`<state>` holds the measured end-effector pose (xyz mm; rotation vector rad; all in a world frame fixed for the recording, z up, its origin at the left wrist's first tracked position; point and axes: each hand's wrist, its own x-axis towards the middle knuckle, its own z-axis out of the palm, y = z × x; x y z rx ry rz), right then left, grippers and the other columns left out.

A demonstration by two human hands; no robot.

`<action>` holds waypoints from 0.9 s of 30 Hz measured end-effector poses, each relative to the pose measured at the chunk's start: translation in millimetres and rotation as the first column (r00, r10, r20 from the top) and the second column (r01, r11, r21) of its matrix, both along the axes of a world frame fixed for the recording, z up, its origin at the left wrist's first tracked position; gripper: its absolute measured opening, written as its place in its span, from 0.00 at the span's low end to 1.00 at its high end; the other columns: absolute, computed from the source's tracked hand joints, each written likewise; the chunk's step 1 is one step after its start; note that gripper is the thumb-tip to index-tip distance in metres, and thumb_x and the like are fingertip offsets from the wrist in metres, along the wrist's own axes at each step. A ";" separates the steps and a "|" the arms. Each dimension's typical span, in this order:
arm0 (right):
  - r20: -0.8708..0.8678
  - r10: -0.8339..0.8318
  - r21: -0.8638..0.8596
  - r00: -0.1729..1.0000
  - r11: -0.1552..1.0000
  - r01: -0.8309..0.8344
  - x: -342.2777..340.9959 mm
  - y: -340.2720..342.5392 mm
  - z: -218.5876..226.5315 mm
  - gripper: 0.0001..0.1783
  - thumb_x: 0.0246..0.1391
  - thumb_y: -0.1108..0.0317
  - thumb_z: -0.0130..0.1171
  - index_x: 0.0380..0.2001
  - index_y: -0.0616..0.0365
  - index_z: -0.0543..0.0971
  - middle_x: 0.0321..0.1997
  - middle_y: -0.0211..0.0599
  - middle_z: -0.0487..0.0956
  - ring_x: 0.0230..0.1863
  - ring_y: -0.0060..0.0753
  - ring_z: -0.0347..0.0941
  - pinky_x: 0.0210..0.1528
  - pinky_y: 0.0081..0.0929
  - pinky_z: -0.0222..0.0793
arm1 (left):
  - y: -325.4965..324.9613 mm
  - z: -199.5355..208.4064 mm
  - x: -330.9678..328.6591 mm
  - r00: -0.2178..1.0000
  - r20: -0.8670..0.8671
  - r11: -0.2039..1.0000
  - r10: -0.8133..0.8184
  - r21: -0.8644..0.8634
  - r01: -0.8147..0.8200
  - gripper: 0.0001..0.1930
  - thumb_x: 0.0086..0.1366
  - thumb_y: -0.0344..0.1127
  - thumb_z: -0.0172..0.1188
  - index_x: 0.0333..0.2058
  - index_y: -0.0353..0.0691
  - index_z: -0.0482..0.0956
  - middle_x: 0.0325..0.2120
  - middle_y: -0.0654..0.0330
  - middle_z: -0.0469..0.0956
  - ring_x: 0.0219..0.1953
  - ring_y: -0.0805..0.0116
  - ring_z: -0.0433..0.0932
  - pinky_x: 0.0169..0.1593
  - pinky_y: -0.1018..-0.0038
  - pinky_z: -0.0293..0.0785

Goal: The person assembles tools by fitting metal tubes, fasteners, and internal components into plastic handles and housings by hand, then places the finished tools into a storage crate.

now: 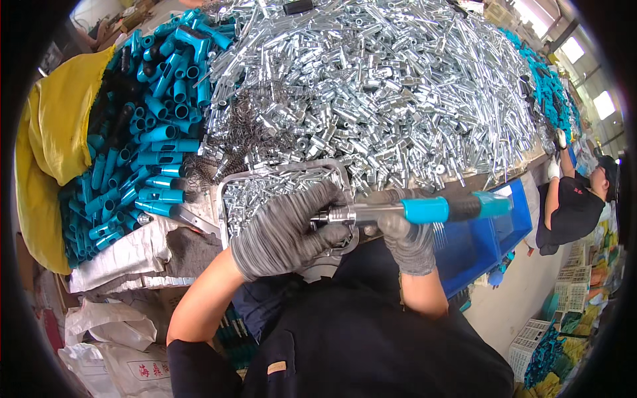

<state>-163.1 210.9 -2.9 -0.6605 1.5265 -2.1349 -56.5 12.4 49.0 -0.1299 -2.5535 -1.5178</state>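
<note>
Both of my hands wear grey knitted gloves. Across my body lies a long tubular tool [426,210], with a silvery barrel and teal and black sections; its right end is smeared by motion. My left hand [282,229] closes round the thin metal end of it, fingers curled. Farther along, my right hand [410,245] grips the barrel beside the teal sleeve, partly hidden beneath it. Under and behind my left hand stands a grey tray [285,171] filled with small metal pins or rods [249,202].
Beyond the tray rises a broad heap of shiny metal parts [371,86], with dark springs [249,126] at its left. Teal tubes [172,132] pile up beside a yellow sack [56,132]. A blue bin [464,255] sits at right. Another person [577,202] works at far right.
</note>
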 end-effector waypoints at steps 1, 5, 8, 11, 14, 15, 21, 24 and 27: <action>-0.001 -0.002 0.000 1.000 1.000 0.002 2.9 -3.1 0.6 0.27 0.44 0.57 0.68 0.40 0.71 0.77 0.36 0.51 0.82 0.32 0.36 0.80 0.34 0.26 0.77 | -1.0 0.8 -2.2 1.000 -0.001 1.000 -0.002 0.000 0.002 0.20 0.60 0.41 0.64 0.47 0.34 0.75 0.30 0.53 0.80 0.34 0.60 0.81 0.38 0.68 0.76; 0.283 0.052 -0.066 0.958 0.997 -0.035 3.7 -5.7 0.9 0.28 0.46 0.58 0.68 0.42 0.71 0.75 0.38 0.50 0.80 0.32 0.34 0.79 0.30 0.23 0.77 | 2.0 13.0 -10.3 0.942 -0.329 0.997 0.062 -0.020 -0.073 0.19 0.60 0.37 0.63 0.48 0.35 0.74 0.33 0.49 0.78 0.34 0.52 0.79 0.41 0.62 0.75; 0.212 -0.044 0.092 0.976 0.995 0.025 4.9 -7.5 1.2 0.28 0.45 0.59 0.68 0.43 0.71 0.75 0.38 0.49 0.80 0.31 0.33 0.78 0.29 0.21 0.76 | -12.0 21.5 -15.4 0.860 0.506 0.998 -0.067 0.047 0.051 0.20 0.60 0.41 0.63 0.49 0.39 0.75 0.40 0.48 0.76 0.43 0.50 0.77 0.46 0.62 0.73; 0.244 -0.043 -0.057 0.969 0.997 0.059 4.4 -7.8 -1.4 0.27 0.46 0.58 0.67 0.42 0.70 0.76 0.35 0.47 0.81 0.28 0.31 0.78 0.28 0.20 0.76 | 6.3 2.0 -16.9 0.913 -0.404 0.982 0.052 -0.148 -0.121 0.19 0.65 0.47 0.55 0.42 0.36 0.78 0.29 0.48 0.78 0.36 0.50 0.79 0.40 0.61 0.73; 0.228 -0.041 0.027 0.973 0.999 0.036 1.3 -6.9 -1.5 0.26 0.46 0.58 0.66 0.41 0.70 0.76 0.32 0.44 0.81 0.27 0.30 0.77 0.27 0.20 0.76 | -0.8 13.5 -15.0 0.997 0.030 0.995 0.066 -0.082 -0.063 0.19 0.61 0.43 0.61 0.45 0.36 0.76 0.36 0.49 0.77 0.40 0.55 0.78 0.44 0.64 0.72; 0.249 -0.045 0.019 0.967 0.999 0.042 0.7 -6.9 0.5 0.26 0.46 0.58 0.67 0.41 0.70 0.76 0.32 0.43 0.81 0.26 0.30 0.77 0.26 0.20 0.76 | -6.5 15.5 -15.1 0.879 0.476 0.997 -0.032 -0.045 0.060 0.23 0.58 0.40 0.66 0.49 0.36 0.73 0.43 0.49 0.77 0.45 0.60 0.77 0.50 0.67 0.71; 0.276 -0.029 -0.059 0.961 0.997 0.047 -0.4 -7.4 6.0 0.21 0.48 0.61 0.65 0.40 0.66 0.77 0.31 0.40 0.81 0.26 0.29 0.78 0.27 0.20 0.76 | 20.2 5.1 -19.9 0.910 -0.331 0.961 0.249 -0.029 -0.273 0.18 0.65 0.44 0.58 0.40 0.32 0.79 0.26 0.54 0.80 0.31 0.66 0.79 0.38 0.69 0.74; 0.273 -0.033 -0.077 0.961 0.995 0.056 -1.2 -5.1 5.5 0.16 0.51 0.64 0.62 0.39 0.63 0.78 0.32 0.38 0.81 0.28 0.28 0.79 0.31 0.21 0.76 | 4.2 12.9 -25.3 0.838 0.541 0.980 0.065 -0.194 0.049 0.33 0.55 0.43 0.69 0.56 0.38 0.66 0.45 0.52 0.76 0.44 0.63 0.78 0.46 0.69 0.74; 0.366 -0.007 -0.081 0.930 0.996 0.039 -5.2 2.0 -6.6 0.12 0.51 0.65 0.63 0.36 0.61 0.78 0.31 0.36 0.80 0.30 0.28 0.78 0.34 0.24 0.76 | 13.5 5.8 -17.0 0.971 -0.238 0.958 0.026 -0.271 -0.092 0.25 0.59 0.39 0.63 0.53 0.36 0.70 0.41 0.48 0.77 0.42 0.51 0.78 0.47 0.62 0.73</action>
